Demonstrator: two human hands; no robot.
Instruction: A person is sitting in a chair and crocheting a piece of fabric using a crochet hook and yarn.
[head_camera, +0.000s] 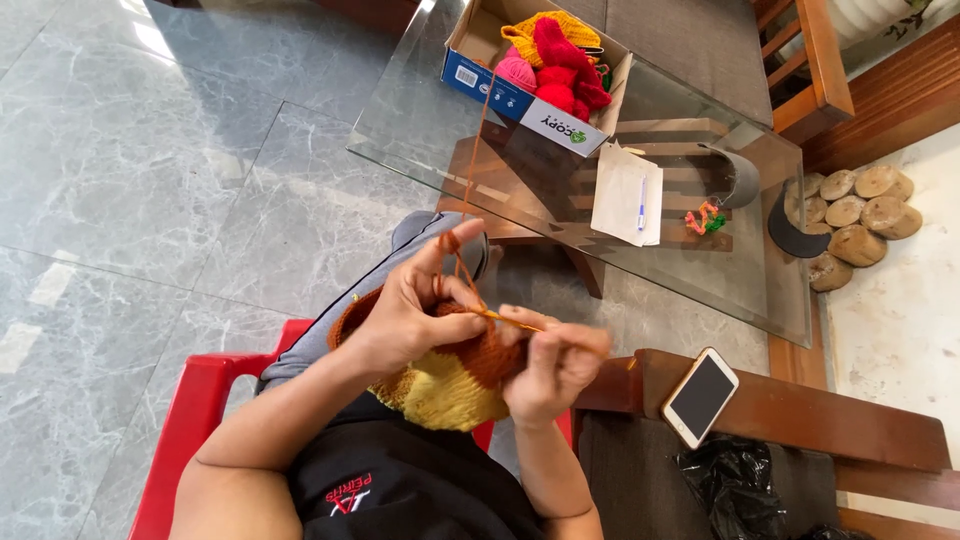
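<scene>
Your left hand (410, 315) pinches the orange yarn (478, 150), your right hand (555, 365) grips the hook (510, 320). The knitted piece (450, 385) rests on your lap: yellow part done, rust band seems partly made.

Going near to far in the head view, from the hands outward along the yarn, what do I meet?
Yellow and orange knitted piece held by left hand and right hand → orange yarn strand → glass table → cardboard box of yarn balls.
</scene>
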